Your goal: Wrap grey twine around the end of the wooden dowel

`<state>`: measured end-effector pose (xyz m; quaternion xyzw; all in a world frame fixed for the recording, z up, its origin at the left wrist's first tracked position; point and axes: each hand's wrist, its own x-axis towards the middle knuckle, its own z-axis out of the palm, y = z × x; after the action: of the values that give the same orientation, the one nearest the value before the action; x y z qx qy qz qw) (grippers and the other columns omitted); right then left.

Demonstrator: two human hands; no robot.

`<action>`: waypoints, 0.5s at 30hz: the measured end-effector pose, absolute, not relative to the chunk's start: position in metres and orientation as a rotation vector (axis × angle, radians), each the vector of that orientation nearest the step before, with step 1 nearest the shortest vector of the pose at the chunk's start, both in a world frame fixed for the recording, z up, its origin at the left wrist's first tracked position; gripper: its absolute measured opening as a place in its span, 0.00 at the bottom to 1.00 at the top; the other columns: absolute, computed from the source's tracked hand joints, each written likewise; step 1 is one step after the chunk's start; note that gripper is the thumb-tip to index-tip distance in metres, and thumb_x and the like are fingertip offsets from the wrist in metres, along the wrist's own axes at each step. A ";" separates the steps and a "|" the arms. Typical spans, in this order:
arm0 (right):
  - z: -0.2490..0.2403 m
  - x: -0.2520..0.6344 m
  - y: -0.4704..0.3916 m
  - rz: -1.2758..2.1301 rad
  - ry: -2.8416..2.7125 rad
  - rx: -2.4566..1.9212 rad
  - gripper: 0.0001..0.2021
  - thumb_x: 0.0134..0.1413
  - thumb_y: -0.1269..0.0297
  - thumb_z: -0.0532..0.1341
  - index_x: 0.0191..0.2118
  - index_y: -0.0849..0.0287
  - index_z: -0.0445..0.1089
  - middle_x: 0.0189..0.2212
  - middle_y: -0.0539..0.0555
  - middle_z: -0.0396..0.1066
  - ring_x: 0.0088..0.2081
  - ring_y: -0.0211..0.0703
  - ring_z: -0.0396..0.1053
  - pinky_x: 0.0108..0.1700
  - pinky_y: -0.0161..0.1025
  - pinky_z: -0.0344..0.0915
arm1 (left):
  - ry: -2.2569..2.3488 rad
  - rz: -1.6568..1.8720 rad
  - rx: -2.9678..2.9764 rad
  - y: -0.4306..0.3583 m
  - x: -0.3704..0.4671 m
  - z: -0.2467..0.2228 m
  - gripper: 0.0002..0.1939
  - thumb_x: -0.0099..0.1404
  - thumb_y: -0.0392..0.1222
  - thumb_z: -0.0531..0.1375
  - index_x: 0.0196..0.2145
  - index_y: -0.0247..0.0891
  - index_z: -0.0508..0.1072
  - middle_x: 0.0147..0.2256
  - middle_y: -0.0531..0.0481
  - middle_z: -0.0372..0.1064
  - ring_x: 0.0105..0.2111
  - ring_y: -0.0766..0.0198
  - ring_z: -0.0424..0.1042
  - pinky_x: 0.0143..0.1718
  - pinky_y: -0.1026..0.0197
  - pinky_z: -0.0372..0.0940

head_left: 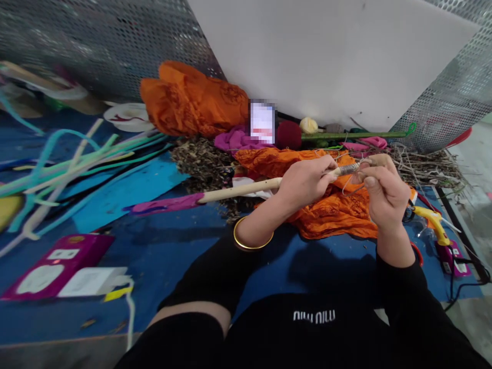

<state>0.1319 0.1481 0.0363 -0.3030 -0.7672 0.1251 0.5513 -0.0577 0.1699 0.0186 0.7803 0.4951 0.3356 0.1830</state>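
My left hand [305,179] is closed around a pale wooden stick [242,189], which lies slantwise across the view above the table. Magenta cloth with a bit of blue wraps the stick's left end. Near its right end, just past my left fingers, a grey-brown cord [349,168] is coiled tightly round the wood. My right hand [388,192] pinches the loose cord beside these turns, and a loop of it hangs below the fingers. Orange cloth [334,215] lies crumpled beneath both hands.
A blue table [172,256] carries dried leaves [200,159], twigs [430,164], coloured foam strips [57,174] and a bundled orange cloth [192,100]. A lit phone [263,122] stands at the back. Power strips sit left [57,266] and right, with a yellow glue gun [434,223] and cables.
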 end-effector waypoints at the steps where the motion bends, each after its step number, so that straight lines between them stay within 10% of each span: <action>1: 0.036 0.134 0.150 0.325 -1.817 -0.710 0.15 0.70 0.54 0.57 0.34 0.51 0.77 0.35 0.54 0.72 0.42 0.47 0.74 0.45 0.49 0.76 | 1.383 0.940 2.206 0.170 -0.057 0.018 0.08 0.68 0.40 0.59 0.42 0.38 0.78 0.30 0.52 0.75 0.27 0.64 0.67 0.31 0.62 0.55; 15: 0.030 0.135 0.168 0.409 -1.892 -0.719 0.20 0.69 0.47 0.56 0.31 0.53 0.74 0.38 0.54 0.72 0.43 0.47 0.74 0.50 0.51 0.76 | 1.357 0.891 2.342 0.165 -0.056 0.017 0.09 0.67 0.38 0.57 0.42 0.39 0.76 0.36 0.49 0.80 0.31 0.61 0.74 0.32 0.62 0.58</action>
<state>0.1354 0.1681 0.0303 -0.2989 -0.7867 0.1699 0.5128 -0.0564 0.1655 0.0172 0.8131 0.4711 0.3093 0.1457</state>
